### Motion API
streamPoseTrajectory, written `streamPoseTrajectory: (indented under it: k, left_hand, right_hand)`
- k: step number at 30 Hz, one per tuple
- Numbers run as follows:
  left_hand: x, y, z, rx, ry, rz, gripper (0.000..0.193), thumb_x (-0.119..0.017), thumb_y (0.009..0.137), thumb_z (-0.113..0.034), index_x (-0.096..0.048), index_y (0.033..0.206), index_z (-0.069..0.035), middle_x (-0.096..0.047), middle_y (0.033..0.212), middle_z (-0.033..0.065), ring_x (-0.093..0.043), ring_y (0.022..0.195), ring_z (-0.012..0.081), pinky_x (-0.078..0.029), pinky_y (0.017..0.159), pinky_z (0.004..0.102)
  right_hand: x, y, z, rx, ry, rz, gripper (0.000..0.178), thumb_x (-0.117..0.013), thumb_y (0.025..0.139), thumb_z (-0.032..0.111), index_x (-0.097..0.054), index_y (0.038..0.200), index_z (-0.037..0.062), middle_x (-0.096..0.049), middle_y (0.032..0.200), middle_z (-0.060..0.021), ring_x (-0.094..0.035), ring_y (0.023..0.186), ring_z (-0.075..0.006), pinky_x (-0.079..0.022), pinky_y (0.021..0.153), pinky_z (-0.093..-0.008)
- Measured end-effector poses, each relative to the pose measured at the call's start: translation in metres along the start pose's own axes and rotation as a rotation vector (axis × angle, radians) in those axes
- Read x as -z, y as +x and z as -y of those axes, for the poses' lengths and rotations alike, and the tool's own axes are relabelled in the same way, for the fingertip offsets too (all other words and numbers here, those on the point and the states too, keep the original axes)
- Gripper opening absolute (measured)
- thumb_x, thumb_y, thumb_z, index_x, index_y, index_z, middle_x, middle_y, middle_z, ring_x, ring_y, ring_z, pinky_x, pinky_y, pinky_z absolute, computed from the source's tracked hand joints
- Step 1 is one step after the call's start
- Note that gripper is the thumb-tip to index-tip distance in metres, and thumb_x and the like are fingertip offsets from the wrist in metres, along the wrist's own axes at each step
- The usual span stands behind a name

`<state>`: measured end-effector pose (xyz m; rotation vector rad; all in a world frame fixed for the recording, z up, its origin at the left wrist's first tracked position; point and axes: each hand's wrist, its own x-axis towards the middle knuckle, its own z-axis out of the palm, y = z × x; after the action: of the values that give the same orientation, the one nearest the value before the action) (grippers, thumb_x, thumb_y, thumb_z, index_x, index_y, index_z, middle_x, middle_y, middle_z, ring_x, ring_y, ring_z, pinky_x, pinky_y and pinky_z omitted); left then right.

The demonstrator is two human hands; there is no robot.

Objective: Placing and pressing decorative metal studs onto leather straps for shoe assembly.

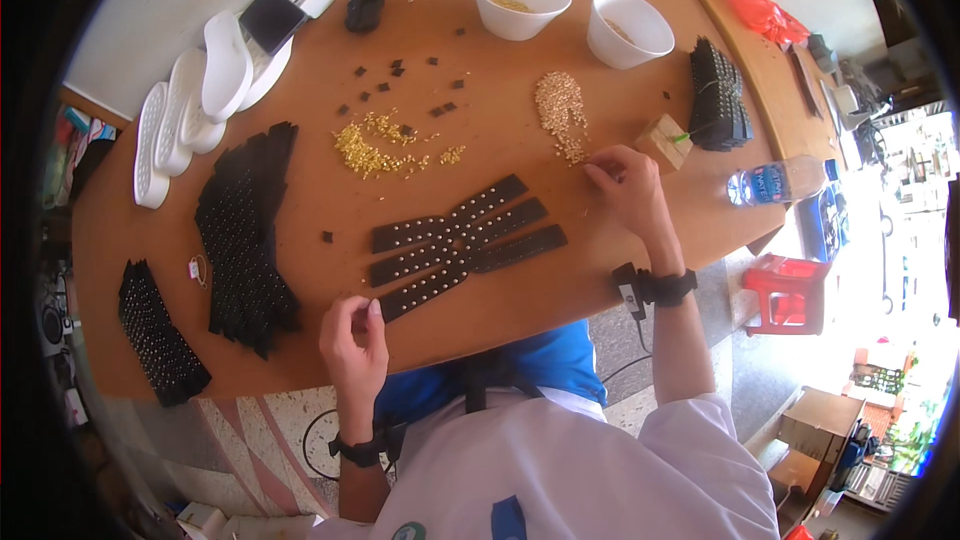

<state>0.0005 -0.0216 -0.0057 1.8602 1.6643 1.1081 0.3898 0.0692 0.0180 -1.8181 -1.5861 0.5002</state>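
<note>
Several black straps (pixel 420 260) studded with silver rivets lie fanned in a cross on the table in front of me, joined at the middle. My left hand (pixel 355 348) is at the lower left strap end, its thumb beside that end and its fingers curled in. What those fingers hold, if anything, is hidden. To the right of the straps, my right hand (pixel 637 195) hovers with thumb and fingertips drawn together, too small to tell what is in them. Just beyond it lies a pile of copper-coloured rivet pieces (pixel 562 110). Gold-coloured rivet pieces (pixel 370 148) spread farther left.
Stacks of studded black straps (pixel 245 240) lie left, another bundle (pixel 718 95) at right. White soles (pixel 225 65) line the far left. Two white bowls (pixel 520 0) stand at the back. A wooden block (pixel 663 143) and a water bottle (pixel 785 182) are on the right.
</note>
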Motion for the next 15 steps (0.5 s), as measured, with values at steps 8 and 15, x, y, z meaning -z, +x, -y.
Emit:
streamPoseTrajectory:
  k: [8,15]
  left_hand:
    - [0.003,-0.001,0.0,0.047,0.013,0.037,0.007,-0.07,0.096,-0.006,-0.065,0.098,-0.003,-0.065,0.083,0.0084,-0.06,0.069,0.0223,-0.048,0.066,0.035]
    - [0.0,0.009,-0.029,-0.101,-0.017,0.052,0.007,-0.071,0.094,-0.005,-0.066,0.099,-0.002,-0.066,0.086,0.0109,-0.064,0.074,0.0263,-0.05,0.068,0.0381]
  right_hand:
    - [0.008,0.012,0.002,-0.211,0.052,0.115,0.022,-0.079,0.084,0.013,-0.078,0.097,-0.004,-0.076,0.08,-0.0127,-0.07,0.073,-0.0176,-0.054,0.07,-0.032]
    - [0.002,0.01,-0.001,-0.214,0.077,0.09,0.024,-0.079,0.085,0.016,-0.078,0.096,-0.0054,-0.075,0.079,-0.0121,-0.07,0.074,-0.0159,-0.055,0.072,-0.0312]
